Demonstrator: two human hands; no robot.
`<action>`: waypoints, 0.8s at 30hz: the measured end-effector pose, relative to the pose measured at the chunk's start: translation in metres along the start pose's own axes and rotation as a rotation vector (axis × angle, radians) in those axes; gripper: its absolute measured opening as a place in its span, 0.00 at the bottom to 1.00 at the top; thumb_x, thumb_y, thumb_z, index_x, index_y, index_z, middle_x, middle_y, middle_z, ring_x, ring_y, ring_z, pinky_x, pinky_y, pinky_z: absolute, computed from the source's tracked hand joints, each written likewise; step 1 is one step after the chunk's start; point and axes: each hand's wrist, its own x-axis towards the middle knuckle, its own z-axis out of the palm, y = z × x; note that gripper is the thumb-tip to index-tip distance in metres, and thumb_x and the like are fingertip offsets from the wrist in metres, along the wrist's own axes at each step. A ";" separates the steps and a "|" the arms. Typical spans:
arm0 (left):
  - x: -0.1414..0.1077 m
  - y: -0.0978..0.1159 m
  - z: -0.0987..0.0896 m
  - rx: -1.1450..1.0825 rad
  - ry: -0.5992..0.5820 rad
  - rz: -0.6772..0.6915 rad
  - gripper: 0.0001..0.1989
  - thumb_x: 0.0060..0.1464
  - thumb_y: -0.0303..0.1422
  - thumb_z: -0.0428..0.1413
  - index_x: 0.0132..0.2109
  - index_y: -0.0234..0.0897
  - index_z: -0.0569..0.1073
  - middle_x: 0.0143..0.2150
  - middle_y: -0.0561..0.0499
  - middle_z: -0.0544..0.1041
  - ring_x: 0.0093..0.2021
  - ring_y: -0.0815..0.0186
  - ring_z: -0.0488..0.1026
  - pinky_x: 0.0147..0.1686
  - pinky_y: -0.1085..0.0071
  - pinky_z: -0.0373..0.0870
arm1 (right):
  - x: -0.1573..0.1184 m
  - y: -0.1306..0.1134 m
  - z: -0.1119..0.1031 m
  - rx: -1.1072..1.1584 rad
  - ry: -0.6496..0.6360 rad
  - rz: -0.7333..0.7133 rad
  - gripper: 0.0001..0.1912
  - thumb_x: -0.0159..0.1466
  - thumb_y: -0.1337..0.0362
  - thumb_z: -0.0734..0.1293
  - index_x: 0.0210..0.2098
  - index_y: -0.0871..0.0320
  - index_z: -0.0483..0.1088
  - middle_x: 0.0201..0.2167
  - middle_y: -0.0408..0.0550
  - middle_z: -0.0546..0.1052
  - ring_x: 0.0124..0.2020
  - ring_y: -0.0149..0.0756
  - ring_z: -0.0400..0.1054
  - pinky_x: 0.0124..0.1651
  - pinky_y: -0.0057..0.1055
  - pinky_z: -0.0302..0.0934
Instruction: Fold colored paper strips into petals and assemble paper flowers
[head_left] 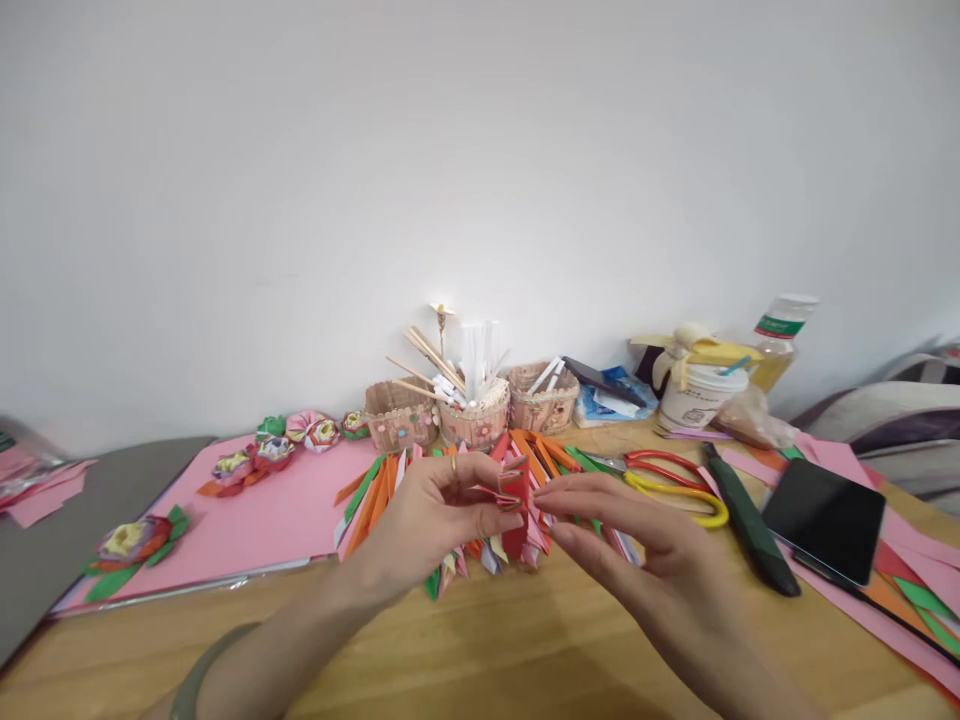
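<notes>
Single head-worn cam, looked forward and kinda down from above wooden table [465, 640], facing pale wall [480, 180]. Left hand [442, 500] and right hand [660, 570] were pretty close up, lower middle of view, wall farther back.

"How did the tabletop [465, 655] look?"
"Wooden, smooth, with a soft sheen over the grain."
"And the scissors [634, 480]?"
"Metal blades, smooth red and yellow plastic handles."
"Right of the scissors?"
"A dark green tool [754, 530] looked like matt plastic; farther right, the black phone [825, 520] had a glossy face."
"Left of them?"
"All matt paper: the folded red paper [514, 505], sharply creased, then the coloured strips [382, 495], and farthest left the smooth pink sheet [277, 510]."
"Behind the scissors, to the left?"
"The baskets [401, 425] looked rough and slatted. Behind to the right, the bottle [776, 355] was clear and shiny."
</notes>
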 end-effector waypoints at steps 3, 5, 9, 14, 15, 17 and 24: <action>0.000 -0.001 0.001 0.004 0.005 -0.011 0.08 0.38 0.27 0.63 0.28 0.33 0.72 0.24 0.54 0.75 0.26 0.70 0.72 0.29 0.75 0.68 | 0.004 -0.002 0.005 0.196 -0.041 0.173 0.06 0.56 0.61 0.66 0.29 0.55 0.74 0.27 0.44 0.77 0.30 0.34 0.70 0.31 0.26 0.65; 0.000 -0.002 0.001 -0.008 0.007 -0.017 0.11 0.37 0.27 0.63 0.30 0.32 0.70 0.27 0.53 0.75 0.28 0.71 0.72 0.31 0.75 0.68 | 0.005 -0.003 0.008 0.287 -0.061 0.274 0.09 0.56 0.59 0.67 0.25 0.58 0.72 0.21 0.43 0.73 0.25 0.32 0.67 0.26 0.25 0.62; -0.002 -0.004 0.003 -0.095 -0.020 -0.098 0.16 0.38 0.27 0.63 0.35 0.35 0.65 0.28 0.53 0.75 0.28 0.71 0.72 0.28 0.76 0.67 | -0.003 0.004 0.016 0.240 -0.061 0.184 0.10 0.60 0.60 0.63 0.25 0.58 0.67 0.21 0.41 0.70 0.24 0.30 0.64 0.26 0.25 0.59; -0.008 -0.014 0.010 -0.100 -0.106 -0.272 0.08 0.49 0.33 0.55 0.32 0.35 0.62 0.23 0.56 0.67 0.21 0.75 0.64 0.22 0.77 0.64 | -0.018 0.020 0.023 -0.244 0.201 -0.368 0.08 0.59 0.74 0.61 0.31 0.55 0.65 0.29 0.44 0.72 0.32 0.33 0.65 0.38 0.32 0.57; -0.008 -0.016 0.011 -0.025 -0.119 -0.239 0.07 0.53 0.36 0.51 0.34 0.36 0.62 0.23 0.55 0.67 0.20 0.74 0.64 0.23 0.75 0.65 | -0.021 0.022 0.024 -0.201 0.201 -0.307 0.07 0.60 0.73 0.59 0.31 0.55 0.64 0.29 0.45 0.71 0.31 0.34 0.64 0.36 0.31 0.57; -0.009 -0.021 0.010 0.324 -0.123 -0.003 0.07 0.56 0.35 0.46 0.40 0.38 0.64 0.30 0.51 0.71 0.28 0.69 0.69 0.31 0.70 0.67 | -0.024 0.024 0.025 -0.004 0.173 -0.101 0.05 0.63 0.69 0.57 0.30 0.55 0.61 0.27 0.44 0.68 0.29 0.33 0.63 0.32 0.29 0.59; -0.007 -0.016 0.002 0.919 -0.103 0.372 0.08 0.55 0.33 0.48 0.36 0.37 0.70 0.37 0.49 0.68 0.35 0.68 0.67 0.31 0.73 0.63 | -0.029 0.030 0.040 0.219 0.055 0.107 0.09 0.65 0.62 0.55 0.29 0.56 0.59 0.26 0.43 0.67 0.28 0.32 0.64 0.31 0.28 0.61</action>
